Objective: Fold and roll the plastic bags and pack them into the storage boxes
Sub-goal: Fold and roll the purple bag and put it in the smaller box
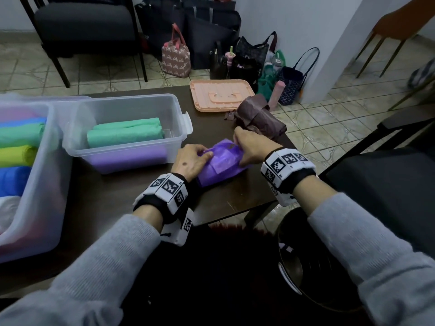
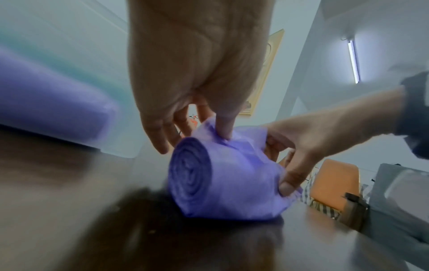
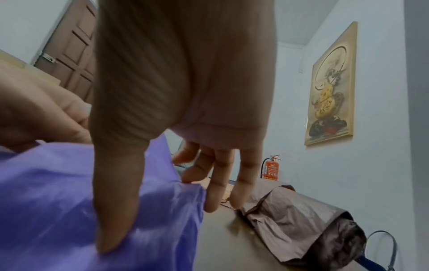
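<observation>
A purple plastic bag (image 1: pixel 221 165) lies rolled into a thick cylinder on the dark table (image 1: pixel 113 198), with a loose flap on top. My left hand (image 1: pixel 193 161) grips its left end, and the thumb (image 2: pixel 224 128) presses into the flap. My right hand (image 1: pixel 249 147) holds the right end, thumb (image 3: pixel 111 220) on the near side and fingers behind. The left wrist view shows the roll's spiral end (image 2: pixel 192 174). A small clear storage box (image 1: pixel 179 107) just left of the hands holds two green rolls (image 1: pixel 124 132) and a purple roll (image 1: pixel 131 158).
A bigger clear box (image 1: pixel 47 184) at the left edge holds several coloured rolls. A folded brown bag (image 1: pixel 259 118) lies behind my right hand, near the table's right edge. A peach lid (image 1: pixel 221 95) rests at the far side. Handbags stand on the floor beyond.
</observation>
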{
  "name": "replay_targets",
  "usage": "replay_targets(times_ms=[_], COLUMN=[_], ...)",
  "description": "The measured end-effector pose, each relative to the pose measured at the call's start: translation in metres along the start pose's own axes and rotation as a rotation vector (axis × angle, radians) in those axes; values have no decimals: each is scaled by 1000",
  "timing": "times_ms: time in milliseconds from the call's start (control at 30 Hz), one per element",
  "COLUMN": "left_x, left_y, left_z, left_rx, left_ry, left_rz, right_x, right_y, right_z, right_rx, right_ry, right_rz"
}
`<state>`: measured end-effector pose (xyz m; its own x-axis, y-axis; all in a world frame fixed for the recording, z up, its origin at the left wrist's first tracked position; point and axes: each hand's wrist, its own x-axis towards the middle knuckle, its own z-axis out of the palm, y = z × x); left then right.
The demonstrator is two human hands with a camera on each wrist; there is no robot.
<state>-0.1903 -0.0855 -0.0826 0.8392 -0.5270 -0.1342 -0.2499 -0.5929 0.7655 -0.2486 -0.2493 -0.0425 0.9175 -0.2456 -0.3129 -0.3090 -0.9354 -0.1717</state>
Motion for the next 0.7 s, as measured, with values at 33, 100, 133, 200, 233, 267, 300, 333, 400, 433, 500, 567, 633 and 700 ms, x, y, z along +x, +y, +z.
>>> replay_targets(times_ms=[33,100,133,200,233,267,300,333,400,433,500,567,633,700], left_x=[0,1,3,6,8,10,12,14,16,16,14,14,16,19], left_y=[3,9,12,19,22,24,26,26,29,32,40,49,60,69], left_z=[0,1,2,3,3,3,2,1,-3,-5,-10,-13,-15,-19], left_rx=[-1,-24,-44,-69,-73,-79,-89,-104,-129,-133,-136,-140,-149,-152], left_ry=[27,78,95,109,110,109,100,96,106,121,152,173,182,190], left_rz=[-5,-18,-27,-41,-46,-50,-54,-48,-31,-24,-8,-3,-11,-35], right_x=[-6,-17,-22,-31,-34,-36,-37,-37,-34,-33,-31,-30,-32,-34], right_y=[1,2,2,1,-1,-3,-5,-8,-14,-17,-20,-23,-26,-26], right_z=[3,10,13,17,19,20,22,25,28,29,30,34,41,48], right_rx=[-13,-72,-120,-188,-173,-131,-86,-58,-65,-95,-172,-184,-153,-151], right_ry=[14,44,64,117,137,140,132,121,121,128,123,65,-14,-60], right_rz=[-9,-16,-15,-47,-89,-137,-185,-227,-269,-264,-248,-246,-235,-217])
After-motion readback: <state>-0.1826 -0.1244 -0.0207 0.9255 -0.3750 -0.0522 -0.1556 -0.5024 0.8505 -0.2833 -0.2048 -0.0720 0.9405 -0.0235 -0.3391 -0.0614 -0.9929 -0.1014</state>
